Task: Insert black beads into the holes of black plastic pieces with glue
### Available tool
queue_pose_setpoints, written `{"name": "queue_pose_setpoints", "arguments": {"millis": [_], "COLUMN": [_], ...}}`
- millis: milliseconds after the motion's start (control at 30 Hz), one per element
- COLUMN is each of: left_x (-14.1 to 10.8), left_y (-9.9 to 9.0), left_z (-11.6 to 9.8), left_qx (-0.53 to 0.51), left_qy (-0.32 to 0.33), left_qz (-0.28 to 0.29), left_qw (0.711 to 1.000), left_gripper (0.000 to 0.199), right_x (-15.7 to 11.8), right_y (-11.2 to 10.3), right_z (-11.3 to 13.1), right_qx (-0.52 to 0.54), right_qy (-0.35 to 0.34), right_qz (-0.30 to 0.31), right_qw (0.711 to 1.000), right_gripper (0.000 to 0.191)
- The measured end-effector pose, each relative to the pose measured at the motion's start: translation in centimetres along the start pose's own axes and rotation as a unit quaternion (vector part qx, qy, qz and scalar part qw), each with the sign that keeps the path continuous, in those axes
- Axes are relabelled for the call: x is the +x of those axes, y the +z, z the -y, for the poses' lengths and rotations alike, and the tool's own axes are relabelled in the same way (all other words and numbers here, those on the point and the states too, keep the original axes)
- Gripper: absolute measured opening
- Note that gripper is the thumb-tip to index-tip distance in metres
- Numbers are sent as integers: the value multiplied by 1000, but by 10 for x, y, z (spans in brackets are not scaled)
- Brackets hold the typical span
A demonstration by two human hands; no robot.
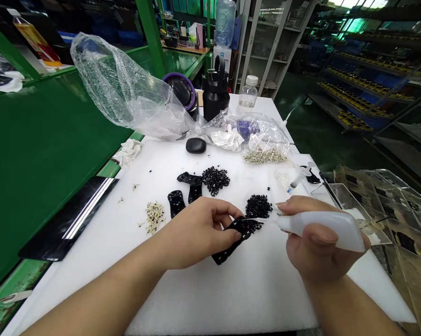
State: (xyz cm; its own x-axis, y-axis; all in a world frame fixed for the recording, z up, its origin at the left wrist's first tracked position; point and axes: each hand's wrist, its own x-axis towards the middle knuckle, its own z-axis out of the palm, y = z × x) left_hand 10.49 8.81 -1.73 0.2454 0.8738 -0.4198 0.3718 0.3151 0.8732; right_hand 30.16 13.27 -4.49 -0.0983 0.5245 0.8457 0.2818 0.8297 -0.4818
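Observation:
My left hand (205, 231) grips a black part (225, 253) between thumb and fingers, tilted above the white work surface (196, 298). My right hand (318, 247) is wrapped round a translucent squeeze bottle (331, 228); its thin nozzle points left and reaches the black part near my left fingertips. Just behind the held part lies a pile of small black pieces (258, 206), with another black pile (215, 180) further back. Two more black parts, one upright-looking (175, 202) and one T-shaped (195, 187), lie left of that pile. Small cream pieces (155, 216) are heaped at the left.
Behind are a black oval case (196, 145), clear plastic bags (133, 98), a black flask (216, 95) and a clear bottle (247, 95). A syringe (299, 178) and a compartment tray (388, 200) lie right. A glossy black panel (68, 219) rests left.

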Motion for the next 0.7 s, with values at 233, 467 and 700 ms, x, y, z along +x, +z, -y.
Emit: {"name": "queue_pose_setpoints", "arguments": {"millis": [233,467,700], "left_x": [2,0,-1], "left_y": [-1,-1,-1], "left_z": [-1,-2,-3], "left_qx": [1,2,3], "left_qy": [-2,-3,-4], "left_qz": [10,6,6], "left_qw": [1000,1000,1000], "left_gripper": [23,22,23], "right_x": [-1,-1,-3], "right_y": [7,9,7], "right_z": [-3,-2,-4], "right_qx": [1,18,7], "right_qy": [-4,-1,0], "right_qz": [-26,-44,-33], "right_qw": [1000,999,999], "right_gripper": [31,28,28]}}
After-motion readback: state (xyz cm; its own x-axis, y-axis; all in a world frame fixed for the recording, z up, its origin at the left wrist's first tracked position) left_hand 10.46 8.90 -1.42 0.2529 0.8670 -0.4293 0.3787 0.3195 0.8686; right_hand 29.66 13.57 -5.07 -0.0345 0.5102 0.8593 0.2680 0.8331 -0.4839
